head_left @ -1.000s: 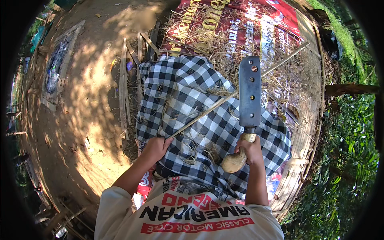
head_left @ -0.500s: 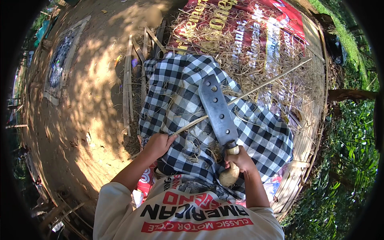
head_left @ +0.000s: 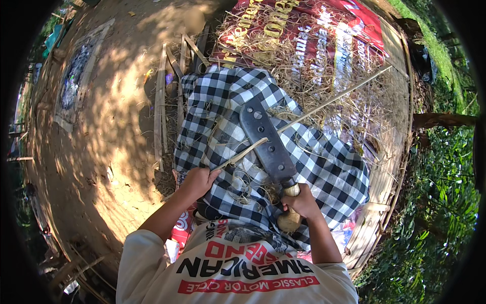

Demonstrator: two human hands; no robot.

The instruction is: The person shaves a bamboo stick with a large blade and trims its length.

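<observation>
- Wooden handle [head_left: 289, 221]: right hand [head_left: 301, 201], fingers curled tight round it.
- Left hand [head_left: 199, 184]: fingers pinched on one pale strip [head_left: 309, 114], over checked cloth [head_left: 329, 159].
- One dark blade [head_left: 268, 152], five holes, further left than before; strip's near part now overlaps it.

A pale slatted platform [head_left: 367, 238] is stretching from near to far, its bare edge running along the right. A red printed sheet [head_left: 372, 30] is covering its far part, and curled, straw-coloured shavings [head_left: 324, 55] are lying thickly scattered over that sheet. Nearer, a black-and-white checked cloth [head_left: 331, 177] is spreading across the middle, while on the left brown, sun-dappled ground [head_left: 126, 152] is bearing a framed rectangular patch of grey debris [head_left: 77, 76].
</observation>
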